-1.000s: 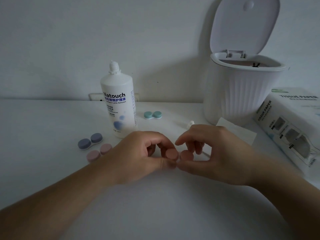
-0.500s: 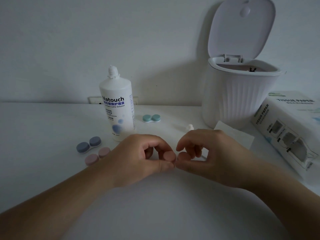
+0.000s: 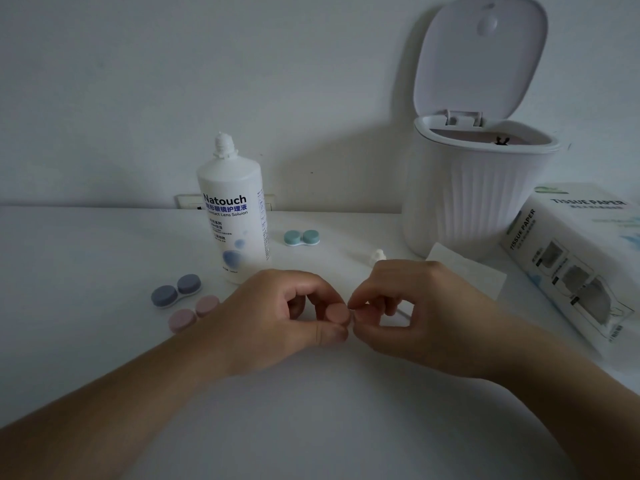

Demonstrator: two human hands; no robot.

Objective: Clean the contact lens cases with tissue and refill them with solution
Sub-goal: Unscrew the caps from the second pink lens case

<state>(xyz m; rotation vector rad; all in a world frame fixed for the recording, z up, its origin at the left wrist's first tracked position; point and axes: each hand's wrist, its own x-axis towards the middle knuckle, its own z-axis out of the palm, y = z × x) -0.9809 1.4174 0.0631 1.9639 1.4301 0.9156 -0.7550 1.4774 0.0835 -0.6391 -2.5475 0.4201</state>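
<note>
A pink lens case (image 3: pixel 337 314) lies between my hands at the table's middle. My left hand (image 3: pixel 277 317) pinches its left cap with thumb and forefinger. My right hand (image 3: pixel 415 310) pinches the right cap, which is mostly hidden by the fingers. The uncapped white solution bottle (image 3: pixel 232 216) stands behind my left hand. A sheet of tissue (image 3: pixel 464 275) lies flat behind my right hand. A second pink case (image 3: pixel 194 311), a blue-grey case (image 3: pixel 176 291) and a teal case (image 3: pixel 301 238) lie shut on the table.
A white ribbed bin (image 3: pixel 467 195) with its lid up stands at the back right. A tissue paper pack (image 3: pixel 581 258) lies at the right edge. The small white bottle cap (image 3: pixel 378 255) sits just behind my right hand. White table (image 3: pixel 311 410).
Both hands stay on the pink case and have shifted only slightly; my fingers have turned a little on the caps. The view has tilted up a bit.
</note>
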